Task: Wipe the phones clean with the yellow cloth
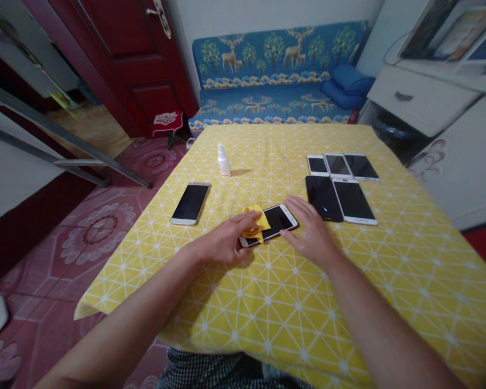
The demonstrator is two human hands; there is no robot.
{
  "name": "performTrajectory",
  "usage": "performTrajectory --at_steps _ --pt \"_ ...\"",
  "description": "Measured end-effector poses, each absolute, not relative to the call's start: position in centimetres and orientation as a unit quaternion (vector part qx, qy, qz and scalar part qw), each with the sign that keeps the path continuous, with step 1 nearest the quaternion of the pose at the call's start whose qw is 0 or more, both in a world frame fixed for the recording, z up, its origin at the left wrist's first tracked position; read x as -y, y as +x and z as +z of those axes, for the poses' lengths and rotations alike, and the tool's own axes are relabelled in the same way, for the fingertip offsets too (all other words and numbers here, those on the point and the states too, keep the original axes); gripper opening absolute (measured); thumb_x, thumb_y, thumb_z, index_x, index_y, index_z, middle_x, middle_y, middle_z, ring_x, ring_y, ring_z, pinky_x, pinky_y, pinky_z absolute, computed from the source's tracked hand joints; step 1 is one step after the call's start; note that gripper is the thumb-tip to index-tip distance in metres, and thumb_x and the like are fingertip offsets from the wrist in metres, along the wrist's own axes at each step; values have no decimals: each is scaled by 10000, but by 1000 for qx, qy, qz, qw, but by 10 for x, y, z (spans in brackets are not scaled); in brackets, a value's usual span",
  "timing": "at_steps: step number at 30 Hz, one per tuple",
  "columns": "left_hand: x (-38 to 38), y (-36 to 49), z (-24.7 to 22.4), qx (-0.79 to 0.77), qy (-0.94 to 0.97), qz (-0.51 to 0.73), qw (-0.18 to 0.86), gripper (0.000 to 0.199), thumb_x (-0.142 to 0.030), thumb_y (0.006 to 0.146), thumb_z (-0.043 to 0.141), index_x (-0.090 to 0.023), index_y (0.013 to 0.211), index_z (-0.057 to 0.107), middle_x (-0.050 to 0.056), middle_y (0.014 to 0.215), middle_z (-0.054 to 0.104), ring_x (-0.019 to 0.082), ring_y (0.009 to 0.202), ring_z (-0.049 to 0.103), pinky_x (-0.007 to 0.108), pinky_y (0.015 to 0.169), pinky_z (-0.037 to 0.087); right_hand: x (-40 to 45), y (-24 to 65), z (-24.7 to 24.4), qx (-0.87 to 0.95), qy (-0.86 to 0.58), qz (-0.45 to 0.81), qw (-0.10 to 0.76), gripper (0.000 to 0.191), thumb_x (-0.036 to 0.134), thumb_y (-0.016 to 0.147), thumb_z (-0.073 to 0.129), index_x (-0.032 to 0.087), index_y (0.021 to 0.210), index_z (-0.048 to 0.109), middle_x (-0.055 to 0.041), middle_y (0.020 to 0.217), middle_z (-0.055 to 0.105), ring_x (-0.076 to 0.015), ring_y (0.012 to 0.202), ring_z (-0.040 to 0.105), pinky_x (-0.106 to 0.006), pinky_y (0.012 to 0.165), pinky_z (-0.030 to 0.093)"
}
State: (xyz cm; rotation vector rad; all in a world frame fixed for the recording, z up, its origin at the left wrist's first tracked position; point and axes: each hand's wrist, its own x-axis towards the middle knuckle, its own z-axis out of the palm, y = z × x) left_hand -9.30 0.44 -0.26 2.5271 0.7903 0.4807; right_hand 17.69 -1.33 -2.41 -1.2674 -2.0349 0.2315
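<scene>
A smartphone (278, 220) with a white front and a dark screen lies at a slant on the table before me. My left hand (231, 237) is closed on a folded yellow cloth (251, 226), pressed over the phone's left part; the cloth hides some of the screen. Around the phone's right end, my right hand (310, 232) has its thumb and fingers spread, thumb by the near edge and fingertips by the far corner. Whether those fingertips touch the phone is hard to make out.
A white spray bottle (223, 162) stands upright beyond the cloth. Another phone (190, 203) lies at left. Several phones sit grouped at right, including a black one (324, 199) and a large white one (354, 201). A yellow patterned tablecloth (267, 302) covers the table.
</scene>
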Motion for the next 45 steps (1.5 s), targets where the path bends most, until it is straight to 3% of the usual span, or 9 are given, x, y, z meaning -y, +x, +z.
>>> performTrajectory --at_steps 3,7,11,21,31,40,45 --pt "-10 -99 -2 -258 921 167 241 741 -149 728 623 -164 1447 446 202 1575 444 346 1442 464 543 1155 450 14 174 -25 814 -497 117 277 761 345 842 668 166 1531 400 -156 1608 427 -319 1534 319 -571 1242 308" --pt "-9 -102 0 -252 922 163 244 666 -111 722 595 -176 1382 542 168 1582 447 315 1439 476 500 1171 447 15 172 -24 827 -506 128 211 769 392 854 678 209 1539 379 -149 1588 454 -328 1495 388 -601 1227 305" --pt "-3 -108 1 -275 916 168 238 610 -84 793 547 -222 1387 572 121 1585 453 254 1476 429 509 1224 378 15 174 -20 824 -508 128 215 737 402 847 687 206 1510 431 -162 1535 507 -343 1428 467 -574 1185 381" --pt "-2 -118 -11 -301 901 212 228 525 -78 927 463 -228 1416 585 103 1569 465 232 1488 386 525 1235 349 20 182 -15 812 -519 160 214 739 267 817 651 203 1522 441 -158 1538 516 -321 1428 482 -559 1196 384" --pt "-11 -110 -27 -346 884 267 166 535 -18 848 448 -162 1310 674 122 1480 559 251 1426 471 485 1193 426 21 179 -6 806 -526 149 229 662 327 764 782 243 1393 596 -107 1328 673 -317 1235 596 -524 1073 500" --pt "-32 -97 -32 -412 846 274 199 531 -48 839 477 -202 1301 686 67 1483 565 291 1424 469 554 1221 385 23 169 -15 792 -553 96 241 664 426 770 794 293 1389 593 -97 1177 677 -341 1158 593 -537 1030 508" --pt "-49 -87 -34 -429 829 276 230 477 -123 887 494 -204 1322 672 78 1513 530 328 1435 449 602 1231 344 24 162 -19 774 -584 48 239 658 472 759 812 235 1341 617 -126 1174 658 -359 1124 583 -535 1004 514"
